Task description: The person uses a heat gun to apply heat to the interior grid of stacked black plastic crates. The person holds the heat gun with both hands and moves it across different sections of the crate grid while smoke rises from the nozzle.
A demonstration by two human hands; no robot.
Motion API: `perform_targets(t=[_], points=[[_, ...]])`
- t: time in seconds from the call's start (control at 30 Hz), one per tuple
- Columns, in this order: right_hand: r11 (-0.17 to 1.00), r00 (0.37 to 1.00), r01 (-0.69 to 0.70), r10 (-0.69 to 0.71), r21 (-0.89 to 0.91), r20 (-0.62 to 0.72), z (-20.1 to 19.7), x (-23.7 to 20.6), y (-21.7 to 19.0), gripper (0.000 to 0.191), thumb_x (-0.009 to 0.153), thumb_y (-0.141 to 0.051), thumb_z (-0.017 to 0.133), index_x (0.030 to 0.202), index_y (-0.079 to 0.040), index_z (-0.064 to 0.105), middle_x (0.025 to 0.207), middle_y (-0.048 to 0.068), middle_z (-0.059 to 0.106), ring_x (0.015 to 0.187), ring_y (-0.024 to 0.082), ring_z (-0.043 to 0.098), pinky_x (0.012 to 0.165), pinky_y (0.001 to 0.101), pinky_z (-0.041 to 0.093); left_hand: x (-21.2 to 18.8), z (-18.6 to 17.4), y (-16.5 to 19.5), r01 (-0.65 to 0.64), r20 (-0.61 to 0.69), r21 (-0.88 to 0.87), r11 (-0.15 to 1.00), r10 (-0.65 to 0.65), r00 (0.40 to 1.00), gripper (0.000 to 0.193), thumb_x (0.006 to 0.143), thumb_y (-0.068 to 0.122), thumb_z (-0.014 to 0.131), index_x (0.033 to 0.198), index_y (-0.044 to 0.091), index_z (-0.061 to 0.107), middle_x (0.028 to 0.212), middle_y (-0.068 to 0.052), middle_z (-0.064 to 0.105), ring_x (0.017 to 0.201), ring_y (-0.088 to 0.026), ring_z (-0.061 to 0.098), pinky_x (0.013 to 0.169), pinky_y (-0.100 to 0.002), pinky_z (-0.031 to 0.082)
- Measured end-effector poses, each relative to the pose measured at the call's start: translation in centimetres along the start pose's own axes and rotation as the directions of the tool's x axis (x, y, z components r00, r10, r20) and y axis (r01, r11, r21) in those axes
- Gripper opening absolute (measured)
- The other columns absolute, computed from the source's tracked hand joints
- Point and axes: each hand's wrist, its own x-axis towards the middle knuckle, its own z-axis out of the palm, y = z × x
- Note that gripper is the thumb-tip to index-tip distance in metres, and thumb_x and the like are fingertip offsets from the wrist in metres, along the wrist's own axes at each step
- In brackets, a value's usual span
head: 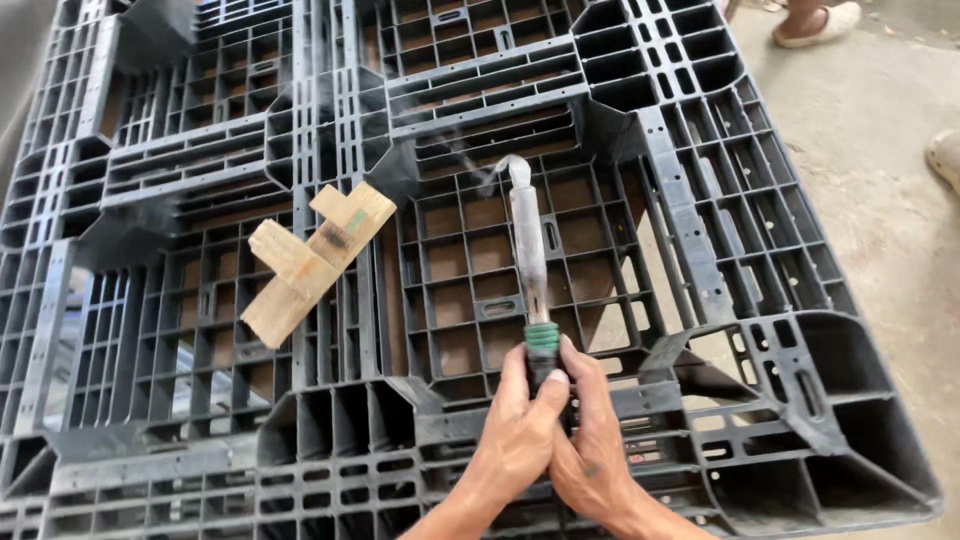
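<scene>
Both my hands wrap the dark handle of a long soldering-iron-like tool [529,250] with a green collar and a grey metal shaft. My left hand [515,430] grips the handle from the left and my right hand [592,445] from the right. The tool's bent tip rests on a rib of the black plastic pallet [200,160], and thin smoke rises from it. A wooden cross-shaped piece [312,260] lies on the pallet to the left of the tool, apart from my hands.
The upturned pallet fills most of the view, with open grid cells showing brown floor below. Bare concrete floor [880,180] lies to the right. Another person's sandalled foot [815,22] stands at the top right, and part of another shoe [945,160] at the right edge.
</scene>
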Motion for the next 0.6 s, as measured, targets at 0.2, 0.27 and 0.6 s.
perform_targets(t=[0.2, 0.27, 0.6], points=[[0.992, 0.789, 0.112, -0.123, 0.056, 0.602, -11.8, 0.0, -0.4, 0.066, 0.089, -0.016, 0.079, 0.147, 0.002, 0.054, 0.158, 0.025, 0.042, 0.146, 0.040, 0.039, 0.112, 0.0504, 0.035, 0.2, 1.0, 1.0, 0.163, 0.013, -0.166, 0.972, -0.163, 0.987, 0.036, 0.098, 0.025, 0.052, 0.129, 0.006, 0.049, 0.100, -0.003, 0.061, 0.085, -0.009, 0.060, 0.070, -0.027, 0.056], [1.000, 0.807, 0.021, -0.012, -0.008, 0.591, -14.2, 0.6, 0.0, 0.055, 0.089, -0.022, 0.079, 0.139, -0.004, 0.065, 0.146, 0.015, 0.056, 0.138, 0.033, 0.048, 0.113, 0.0471, 0.036, 0.9, 0.2, 0.7, 0.193, -0.014, -0.142, 0.971, -0.197, 0.980, 0.035, 0.097, 0.023, 0.054, 0.127, 0.004, 0.050, 0.094, -0.004, 0.059, 0.076, -0.011, 0.060, 0.060, -0.028, 0.055], [0.859, 0.697, -0.068, 0.405, -0.508, 0.592, -10.9, 9.4, 3.3, 0.049, 0.089, -0.036, 0.074, 0.132, -0.016, 0.067, 0.123, 0.001, 0.072, 0.109, 0.018, 0.069, 0.091, 0.0324, 0.057, 11.7, -8.8, 3.8, 0.387, 0.154, -0.040, 0.921, -0.377, 0.913, 0.031, 0.098, 0.025, 0.057, 0.115, -0.002, 0.058, 0.083, -0.008, 0.069, 0.058, -0.011, 0.065, 0.046, -0.026, 0.056]])
